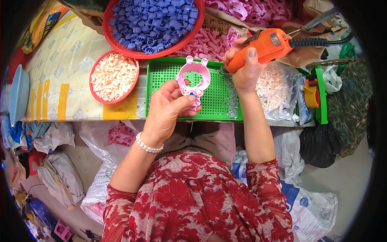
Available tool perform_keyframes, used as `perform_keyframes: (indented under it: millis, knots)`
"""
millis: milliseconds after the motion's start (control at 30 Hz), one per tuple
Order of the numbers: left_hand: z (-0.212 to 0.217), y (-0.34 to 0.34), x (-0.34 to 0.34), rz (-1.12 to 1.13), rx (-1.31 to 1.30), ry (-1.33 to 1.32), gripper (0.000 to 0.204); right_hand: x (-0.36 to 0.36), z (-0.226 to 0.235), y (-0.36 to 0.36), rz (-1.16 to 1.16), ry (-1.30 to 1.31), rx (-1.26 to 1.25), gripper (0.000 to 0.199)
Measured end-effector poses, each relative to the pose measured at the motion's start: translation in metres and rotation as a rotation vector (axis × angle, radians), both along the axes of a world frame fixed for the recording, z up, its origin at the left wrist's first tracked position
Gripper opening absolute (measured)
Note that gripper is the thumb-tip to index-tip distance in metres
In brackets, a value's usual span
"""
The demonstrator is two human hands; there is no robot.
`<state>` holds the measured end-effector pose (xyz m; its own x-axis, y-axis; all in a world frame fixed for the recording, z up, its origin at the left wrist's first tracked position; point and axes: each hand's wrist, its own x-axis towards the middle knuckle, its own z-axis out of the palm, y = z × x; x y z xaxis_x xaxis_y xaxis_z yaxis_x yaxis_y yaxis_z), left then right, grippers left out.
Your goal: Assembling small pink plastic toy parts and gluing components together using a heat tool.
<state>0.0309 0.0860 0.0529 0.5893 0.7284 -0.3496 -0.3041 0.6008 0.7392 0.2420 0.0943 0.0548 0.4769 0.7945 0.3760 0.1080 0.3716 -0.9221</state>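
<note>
My left hand (166, 103) grips a pink plastic toy part (206, 76) with a large ring-shaped head, two small ears and a little body below. A bit of blue shows in that body beside my thumb. In my right hand (246, 72) is an orange electric screwdriver (264, 47), its tip pointing left and apart from the toy part. Beneath both hands lies a green perforated tray (161, 66), with many small silver screws (232, 101) heaped along its right side.
A red basin (105, 24) of blue parts and a red basket (93, 86) of pale peach pieces stand to the left. Pink parts (205, 44) pile up behind the tray. A clear bag of pale pieces (278, 86) lies right. The screwdriver's black cable (308, 42) runs to the upper right.
</note>
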Motion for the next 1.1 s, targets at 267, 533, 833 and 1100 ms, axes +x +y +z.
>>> perform_keyframes:
  millis: [267, 533, 833, 1100]
  knots:
    - [0.002, 0.000, 0.000, -0.012, 0.002, 0.014, 0.030, 0.000, 0.004, -0.002, 0.002, 0.003, 0.004, 0.055]
    - [0.000, 0.000, 0.002, -0.035, 0.012, 0.020, 0.027, -0.008, 0.027, -0.013, 0.090, 0.012, 0.056, 0.066]
    - [0.000, 0.000, 0.005, -0.048, 0.023, 0.039, 0.022, -0.042, 0.068, -0.032, 0.430, 0.240, 0.307, 0.078]
    - [0.002, 0.000, 0.003, -0.045, 0.034, 0.034, 0.020, -0.062, 0.052, -0.032, 0.532, 0.195, 0.266, 0.087]
